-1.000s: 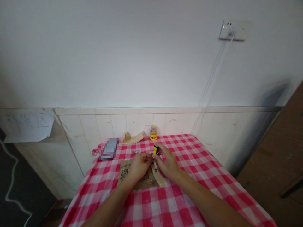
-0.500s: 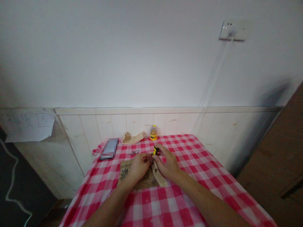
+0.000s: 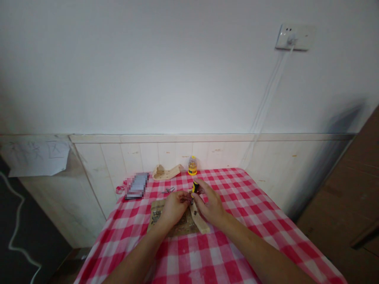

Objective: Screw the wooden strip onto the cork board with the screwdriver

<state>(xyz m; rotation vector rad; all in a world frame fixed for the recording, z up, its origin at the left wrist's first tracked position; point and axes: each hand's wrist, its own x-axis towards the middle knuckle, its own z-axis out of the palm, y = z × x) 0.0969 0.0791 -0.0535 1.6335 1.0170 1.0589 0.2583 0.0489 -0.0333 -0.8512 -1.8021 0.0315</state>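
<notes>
My right hand (image 3: 211, 203) grips a short screwdriver (image 3: 195, 187) with a yellow and black handle, held upright over a pale wooden piece (image 3: 201, 224). Small dark hardware sits on the wood. Against the far end of that wood, close to the screwdriver's lower end, the fingers of my left hand (image 3: 177, 207) are pinched together. What they hold is too small to make out. Under the left hand and the wood lies a brown printed bag or sheet (image 3: 156, 209).
Beyond my hands are a few small metal pieces (image 3: 168, 190), a shaped wooden part (image 3: 167, 173) and a yellow-based bit case (image 3: 192, 166). A phone-like device (image 3: 137, 186) lies at the left. A checked cloth (image 3: 237, 240) covers the table, which meets the wall.
The fingers of my right hand have shifted very slightly on the screwdriver handle. My left hand and the wood stay in place.
</notes>
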